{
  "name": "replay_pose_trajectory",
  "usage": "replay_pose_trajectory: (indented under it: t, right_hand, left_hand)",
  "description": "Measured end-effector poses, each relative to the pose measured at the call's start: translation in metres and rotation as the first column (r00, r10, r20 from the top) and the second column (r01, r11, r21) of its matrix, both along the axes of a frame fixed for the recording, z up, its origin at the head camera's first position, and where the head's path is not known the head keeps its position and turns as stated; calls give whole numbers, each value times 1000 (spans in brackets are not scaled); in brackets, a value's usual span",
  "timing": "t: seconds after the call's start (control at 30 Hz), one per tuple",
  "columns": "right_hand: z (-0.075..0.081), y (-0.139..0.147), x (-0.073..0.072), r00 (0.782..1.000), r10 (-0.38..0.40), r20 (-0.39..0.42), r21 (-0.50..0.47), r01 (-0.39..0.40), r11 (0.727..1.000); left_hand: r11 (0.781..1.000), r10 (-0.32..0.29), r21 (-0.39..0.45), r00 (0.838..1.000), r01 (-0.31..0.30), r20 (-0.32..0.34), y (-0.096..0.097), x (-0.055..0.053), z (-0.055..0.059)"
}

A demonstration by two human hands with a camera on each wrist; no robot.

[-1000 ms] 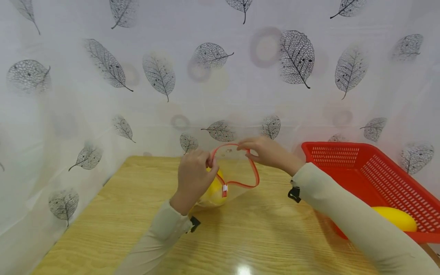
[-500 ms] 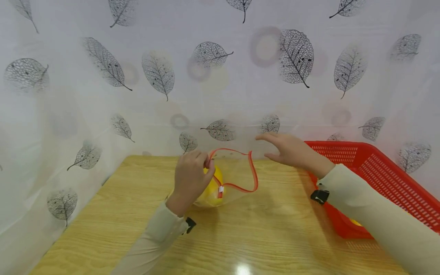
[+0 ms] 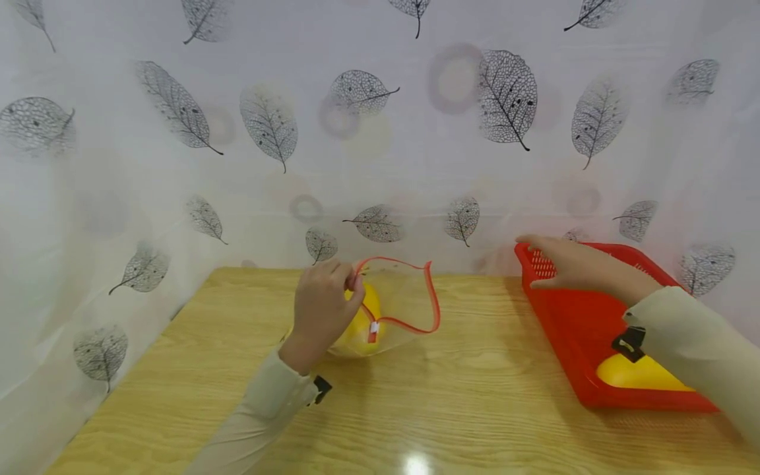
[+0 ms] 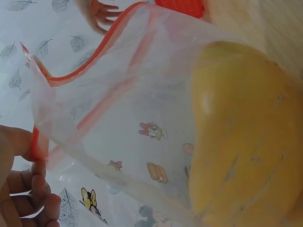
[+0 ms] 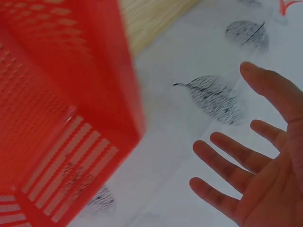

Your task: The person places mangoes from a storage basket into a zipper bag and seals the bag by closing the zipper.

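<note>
My left hand (image 3: 320,303) pinches the red-trimmed rim of a clear zip bag (image 3: 410,303), whose mouth gapes toward the right. Inside that bag lies a large yellow fruit, apparently a mango (image 4: 246,132), with dark scuffs on its skin; cartoon figures are printed on the plastic. A white slider sits on the red seal. My right hand (image 3: 584,267) is over the far left corner of a red basket (image 3: 558,349), fingers and thumb spread, holding nothing. In the basket's near end is another yellow fruit (image 3: 638,374), partly hidden by my right sleeve.
A wood-grain table (image 3: 475,409) carries the bag and the basket. Behind it hangs a pale curtain (image 3: 380,152) printed with dark leaves. The basket has slotted walls and stands along the table's right side.
My right hand has let go of the bag's rim and moved right to above the basket. The left hand keeps its pinch; the bag's mouth stays open.
</note>
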State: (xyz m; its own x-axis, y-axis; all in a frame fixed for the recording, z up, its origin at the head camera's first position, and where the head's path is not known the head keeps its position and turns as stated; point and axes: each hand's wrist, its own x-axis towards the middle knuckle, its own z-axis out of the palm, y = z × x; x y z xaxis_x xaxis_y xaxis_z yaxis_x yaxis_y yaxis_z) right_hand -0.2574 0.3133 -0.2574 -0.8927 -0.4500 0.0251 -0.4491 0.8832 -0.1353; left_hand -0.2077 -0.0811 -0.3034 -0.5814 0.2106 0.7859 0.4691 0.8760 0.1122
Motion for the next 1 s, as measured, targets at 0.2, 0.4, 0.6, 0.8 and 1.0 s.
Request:
replay_pose_trajectory:
  t: [0.2, 0.4, 0.6, 0.8, 1.0]
  right_hand:
    - [-13, 34, 1, 993, -34, 113, 25, 31, 999]
    - [-25, 61, 4, 969, -5, 245, 3, 4, 1000]
    - [-28, 73, 6, 939, -8, 344, 15, 3, 1000]
    - [-30, 78, 9, 893, -45, 448, 50, 26, 998]
    - [-38, 86, 8, 841, -77, 536, 63, 51, 997]
  left_hand:
    - [1000, 2, 3, 1000, -2, 7, -2, 0, -1]
    - [1000, 2, 4, 1000, -2, 15, -2, 0, -1]
    - [1000, 1, 6, 1000, -1, 19, -1, 1, 0]
    - [1000, 11, 4, 1000, -11, 11, -1, 0, -1]
    - [1000, 12, 6, 1000, -12, 14, -1, -1, -3]
